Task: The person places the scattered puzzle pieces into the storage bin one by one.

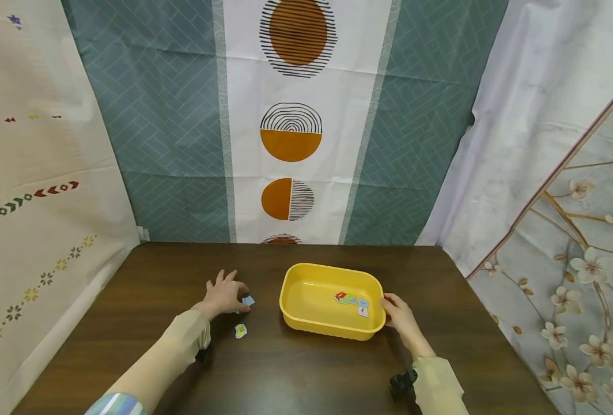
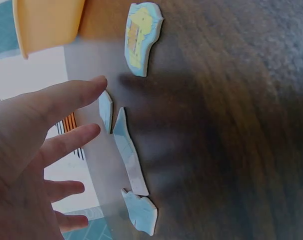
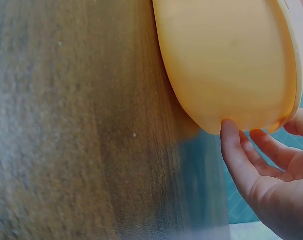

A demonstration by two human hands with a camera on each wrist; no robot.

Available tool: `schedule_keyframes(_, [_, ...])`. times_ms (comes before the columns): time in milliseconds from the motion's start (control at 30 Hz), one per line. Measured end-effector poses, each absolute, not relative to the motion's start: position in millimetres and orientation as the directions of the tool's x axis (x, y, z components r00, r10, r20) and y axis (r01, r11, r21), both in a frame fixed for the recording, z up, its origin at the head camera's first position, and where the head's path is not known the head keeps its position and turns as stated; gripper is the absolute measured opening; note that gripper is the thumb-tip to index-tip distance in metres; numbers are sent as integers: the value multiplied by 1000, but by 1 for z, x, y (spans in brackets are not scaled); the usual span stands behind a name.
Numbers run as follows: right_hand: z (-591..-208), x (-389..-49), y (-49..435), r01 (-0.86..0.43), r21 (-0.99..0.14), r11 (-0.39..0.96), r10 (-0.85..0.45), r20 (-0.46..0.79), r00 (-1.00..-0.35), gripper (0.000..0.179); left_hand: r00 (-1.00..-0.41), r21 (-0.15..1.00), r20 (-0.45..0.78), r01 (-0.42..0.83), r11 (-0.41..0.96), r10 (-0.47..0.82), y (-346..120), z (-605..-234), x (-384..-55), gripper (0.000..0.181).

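My left hand (image 1: 225, 295) hovers over the left part of the table with fingers spread, holding nothing. Flat pale-blue pieces like jigsaw pieces lie under it; one long piece (image 2: 129, 152) is near the fingertips, with another piece (image 2: 141, 214) at its end and a third (image 2: 106, 111) partly behind the thumb. A piece with a yellow picture (image 1: 241, 331) lies nearer me. On the right, a yellow plastic bin (image 1: 319, 328) stands on the table, and my right hand (image 1: 401, 320) pinches its right end wall at the rim. Several small coloured pieces (image 1: 344, 298) lie inside the bin.
The dark wooden table (image 1: 286, 380) ends at the back against a patterned curtain (image 1: 291, 219). Cloths hang along the left and right sides. A black wrist device (image 1: 403, 383) sits by my right sleeve.
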State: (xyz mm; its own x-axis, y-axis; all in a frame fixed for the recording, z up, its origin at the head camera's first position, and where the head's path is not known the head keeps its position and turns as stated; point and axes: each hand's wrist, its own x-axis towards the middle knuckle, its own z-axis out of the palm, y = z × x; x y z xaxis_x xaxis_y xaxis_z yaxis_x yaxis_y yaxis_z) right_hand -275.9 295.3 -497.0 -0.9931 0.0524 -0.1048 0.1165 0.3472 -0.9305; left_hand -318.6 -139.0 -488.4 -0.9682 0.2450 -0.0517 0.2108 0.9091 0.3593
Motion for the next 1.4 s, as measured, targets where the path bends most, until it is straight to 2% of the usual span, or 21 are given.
schedule_keyframes(567, [-499,-274,296,118,-934,336,54,-106,-993,44,-973,362,7,216,907,229,-137,-501,-320,22])
schedule_keyframes(1000, [-501,-275,297,116,-935,335,54,-104,-993,42,-971,343,8,228,911,240,-136,-499,-321,19])
schedule_keyframes(1400, [-498,-276,295,115,-933,340,56,-102,-993,43,-969,357,32,240,903,246,-123,-471,-333,16])
